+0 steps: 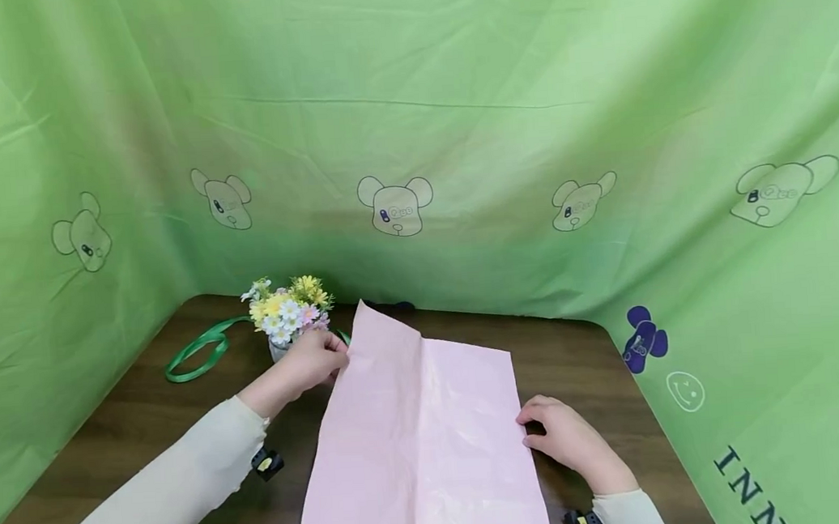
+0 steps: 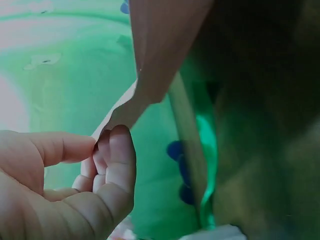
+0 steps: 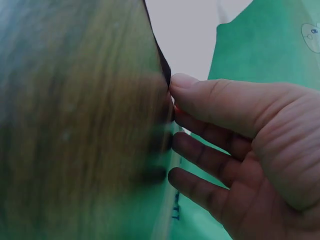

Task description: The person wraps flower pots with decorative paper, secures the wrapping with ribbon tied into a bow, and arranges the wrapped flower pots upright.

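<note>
A large sheet of pink paper (image 1: 432,448), with a lengthwise crease down its middle, spreads over the front of the table. My left hand (image 1: 313,359) pinches its left edge toward the far end; in the left wrist view the paper (image 2: 160,45) bends up from between thumb and fingers. On the opposite side my right hand (image 1: 567,442) holds the right edge between thumb and forefinger. The right wrist view has the thumb over the paper (image 3: 187,37), the other fingers loosely curled below it.
Just behind my left hand stands a small pot of yellow, white and pink flowers (image 1: 284,310). A green ribbon (image 1: 203,358) lies looped to its left on the brown wooden table (image 1: 579,348). Green cloth (image 1: 486,168) with bear-head prints surrounds the back and sides.
</note>
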Tool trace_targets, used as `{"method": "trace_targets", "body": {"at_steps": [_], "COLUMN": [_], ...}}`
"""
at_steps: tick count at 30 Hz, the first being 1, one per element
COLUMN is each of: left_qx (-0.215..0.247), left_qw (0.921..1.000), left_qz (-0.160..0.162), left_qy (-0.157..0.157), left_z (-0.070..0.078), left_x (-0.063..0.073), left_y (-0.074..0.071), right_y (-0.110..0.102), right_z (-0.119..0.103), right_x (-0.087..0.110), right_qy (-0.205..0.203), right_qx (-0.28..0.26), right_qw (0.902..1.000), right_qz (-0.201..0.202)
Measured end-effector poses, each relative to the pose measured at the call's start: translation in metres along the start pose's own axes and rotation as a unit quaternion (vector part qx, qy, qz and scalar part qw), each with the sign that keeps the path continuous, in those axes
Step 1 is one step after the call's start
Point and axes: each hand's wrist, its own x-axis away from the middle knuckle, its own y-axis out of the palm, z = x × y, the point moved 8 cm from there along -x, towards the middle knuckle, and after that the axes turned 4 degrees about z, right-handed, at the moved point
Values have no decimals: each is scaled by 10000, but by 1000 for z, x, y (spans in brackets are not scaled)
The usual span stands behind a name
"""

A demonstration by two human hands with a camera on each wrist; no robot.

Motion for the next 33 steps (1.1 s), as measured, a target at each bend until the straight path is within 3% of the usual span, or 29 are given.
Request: {"method": "trace_targets", "body": {"at_steps": [6,11,18,27,33], "left_qx": [238,420,351,194,-75], "left_qw": [9994,9968,9950,9948,9953], "left_qz": [46,-22,-57,95,33], "left_qy": [-254,-678,-938,-996,-963], "left_z": [-25,-52,-82,-100,-102], "left_x": [6,13,16,7,3], "left_y": [-1,0,9,15,14], "right_y": [-2,-3,-3,-2,-2], "right_z": [6,6,9,10,6], "right_x": [5,8,10,10,9], "right_qy": [171,130,206,148,184], "right_qx": [44,26,-7,17,4], "right_qw": [9998,9999,9997,9997,9998], "right_qz": [-37,-104,-161,-189,-114]}}
